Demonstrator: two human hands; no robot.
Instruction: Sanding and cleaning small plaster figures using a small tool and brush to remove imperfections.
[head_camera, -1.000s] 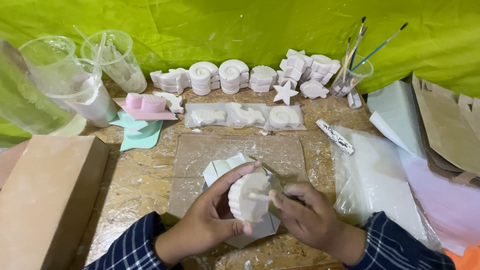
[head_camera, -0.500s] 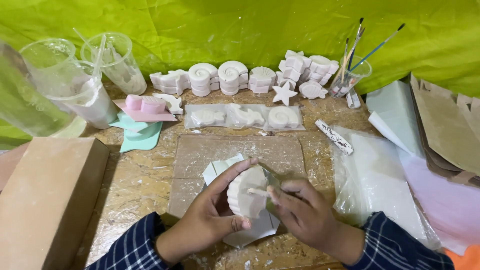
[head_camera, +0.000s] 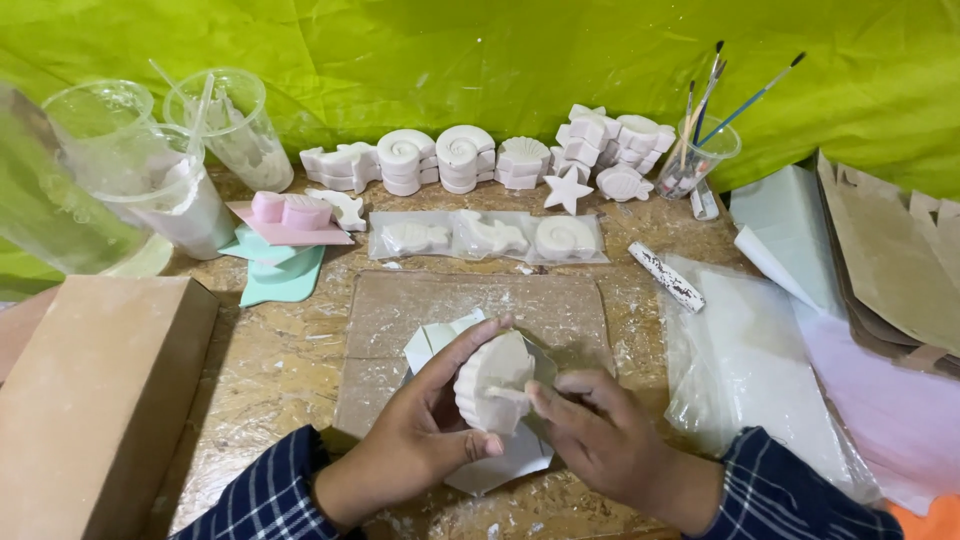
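The counter (head_camera: 280, 370) is crowded at its edges: a brown box (head_camera: 90, 400) left, plastic sheet (head_camera: 760, 370) right, white casts (head_camera: 470, 160) along the back. Open room lies only on the mat (head_camera: 400, 320) at centre. Above it the left hand (head_camera: 425, 430) grips a white shell (head_camera: 492, 380), fingers closed around it; the right hand (head_camera: 610, 440) pinches the shell's lower edge, over folded paper (head_camera: 500, 460).

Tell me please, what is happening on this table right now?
A person holds a white plaster shell in the left hand, above a sheet of white paper. The right hand presses a fingertip against the shell's edge. Behind, more white casts are lined up, next to a cup of paintbrushes.
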